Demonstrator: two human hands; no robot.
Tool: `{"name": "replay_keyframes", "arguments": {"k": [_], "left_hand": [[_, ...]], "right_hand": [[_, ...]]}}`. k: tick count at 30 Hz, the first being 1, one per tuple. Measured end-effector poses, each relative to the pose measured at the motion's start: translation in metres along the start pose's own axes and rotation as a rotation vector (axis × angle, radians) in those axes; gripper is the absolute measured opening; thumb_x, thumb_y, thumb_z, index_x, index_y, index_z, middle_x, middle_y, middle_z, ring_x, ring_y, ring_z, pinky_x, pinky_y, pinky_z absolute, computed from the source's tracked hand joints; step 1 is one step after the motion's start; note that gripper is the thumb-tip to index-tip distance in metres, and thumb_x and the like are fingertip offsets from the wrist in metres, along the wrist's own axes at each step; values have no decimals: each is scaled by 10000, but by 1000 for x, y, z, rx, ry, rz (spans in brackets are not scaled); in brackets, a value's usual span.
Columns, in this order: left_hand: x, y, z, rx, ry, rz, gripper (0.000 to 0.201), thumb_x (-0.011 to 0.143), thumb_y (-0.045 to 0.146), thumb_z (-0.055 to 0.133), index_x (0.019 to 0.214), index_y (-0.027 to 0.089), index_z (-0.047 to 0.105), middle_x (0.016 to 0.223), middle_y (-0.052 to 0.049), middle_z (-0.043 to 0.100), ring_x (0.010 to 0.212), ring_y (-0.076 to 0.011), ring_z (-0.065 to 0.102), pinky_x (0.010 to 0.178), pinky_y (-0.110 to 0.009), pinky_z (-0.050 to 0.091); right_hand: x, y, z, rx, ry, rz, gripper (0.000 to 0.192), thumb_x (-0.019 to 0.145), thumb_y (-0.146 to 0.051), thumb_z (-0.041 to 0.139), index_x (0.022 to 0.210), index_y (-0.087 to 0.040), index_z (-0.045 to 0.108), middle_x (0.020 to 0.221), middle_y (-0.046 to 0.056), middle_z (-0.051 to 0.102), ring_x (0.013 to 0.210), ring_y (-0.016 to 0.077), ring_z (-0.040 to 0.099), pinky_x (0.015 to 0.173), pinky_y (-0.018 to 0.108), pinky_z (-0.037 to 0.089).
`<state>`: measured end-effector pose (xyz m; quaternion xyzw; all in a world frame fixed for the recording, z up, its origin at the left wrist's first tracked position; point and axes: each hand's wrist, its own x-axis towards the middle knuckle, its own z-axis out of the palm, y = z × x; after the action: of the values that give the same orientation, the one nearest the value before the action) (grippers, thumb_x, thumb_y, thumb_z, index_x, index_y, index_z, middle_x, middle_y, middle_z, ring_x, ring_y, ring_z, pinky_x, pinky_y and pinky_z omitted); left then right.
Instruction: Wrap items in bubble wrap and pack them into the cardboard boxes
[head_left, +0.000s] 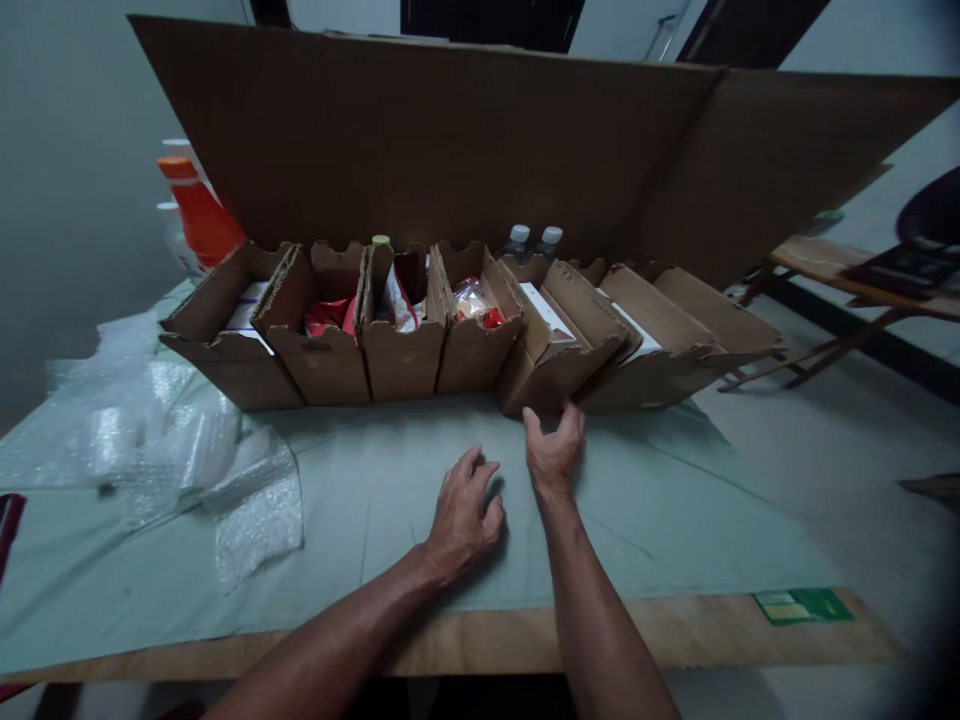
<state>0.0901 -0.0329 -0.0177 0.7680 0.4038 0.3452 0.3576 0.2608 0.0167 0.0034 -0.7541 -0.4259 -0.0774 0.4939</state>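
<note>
Six cardboard boxes (405,340) stand in a row on the desk (660,520). The right hand (553,445), fingers spread, touches the front of the fifth box (559,345) from the left. The left hand (465,515) rests just before that box, fingers loosely apart. Two bottle caps (532,236) show behind it.

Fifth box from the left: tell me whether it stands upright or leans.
Leaning. The fifth box tilts rightward, unlike the upright box beside; the right hand touches its lower front edge.

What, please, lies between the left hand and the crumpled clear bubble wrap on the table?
Only bare pale green table covering, seen in the head view.
</note>
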Motion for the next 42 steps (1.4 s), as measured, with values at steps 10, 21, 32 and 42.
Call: {"name": "replay_keyframes", "arguments": {"k": [10,21,32,42], "left_hand": [[-1,-1,3,-7,-1,-30,537,756,114,574,1289,166,602,1483,-174,477,1349,-322,488,1125,-518,424],[1,-3,5,-52,29,-37,520,744,111,582,1260,155,634,1464,-175,495,1318,-323,517,1123,-494,437],[5,0,-1,72,4,12,452,766,132,577,1212,145,648,1436,-176,504,1286,-306,534,1112,-469,449],[-47,47,-30,356,-355,482,302,850,275,555,1075,104,662,1031,-144,699,990,-313,625,807,-430,517]], "right_hand": [[37,-97,-8,89,-308,-290,584,899,-233,461,1478,-182,410,905,28,711,673,152,635,756,301,534],[64,-141,-4,-543,-515,-369,262,893,-208,504,1039,-181,720,873,144,756,782,281,689,657,319,428],[25,-126,-41,-160,-445,-338,400,877,-267,553,1264,-193,619,846,48,755,718,220,704,688,300,483],[-37,-119,-49,178,-853,-498,253,919,-360,522,945,-224,734,898,43,774,804,210,728,726,306,549]]}}
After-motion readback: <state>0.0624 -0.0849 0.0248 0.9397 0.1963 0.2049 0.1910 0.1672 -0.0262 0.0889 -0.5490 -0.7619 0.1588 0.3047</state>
